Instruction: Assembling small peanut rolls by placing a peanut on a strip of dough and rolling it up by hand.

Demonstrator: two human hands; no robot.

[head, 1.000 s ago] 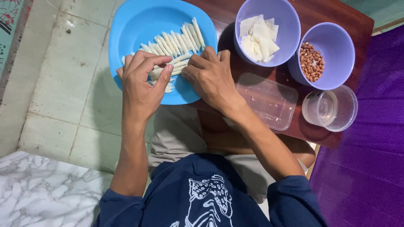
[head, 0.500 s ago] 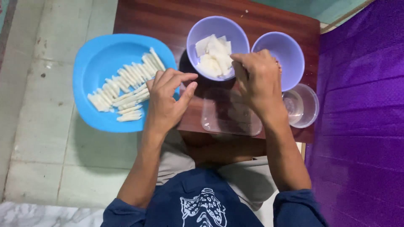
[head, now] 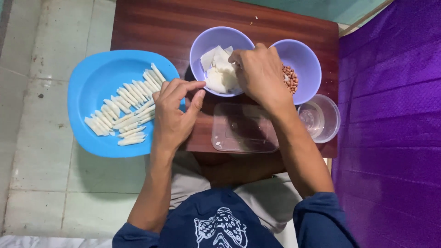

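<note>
On the left side, a round blue plate point(head: 92, 82) is placed half over the edge of a small dark wooden table point(head: 151, 27), above a pale tiled floor point(head: 41, 174). Thin white rolled pieces point(head: 124, 108) are laid on the plate in a slanted row, close together. Just beside the right rim of the plate, the left hand point(head: 174, 115) is held over the table edge; its fingers are bent and loosely gathered, the thumb is set a little apart, and nothing is gripped in it. Further right, a lilac bowl point(head: 204, 43) is seen with white square sheets point(head: 218, 71) stacked inside. The right hand point(head: 259, 73) is reached into this bowl, with the fingertips pressed together on the top sheets. Below the bowl, an empty clear plastic container point(head: 243, 128) is set on the table. Behind the right hand, a second lilac bowl point(head: 305, 59) with peanuts point(head: 289, 78) is partly covered. At the right edge of the table, a small clear cup point(head: 321, 117) is placed, next to a purple cloth point(head: 390, 115).
</note>
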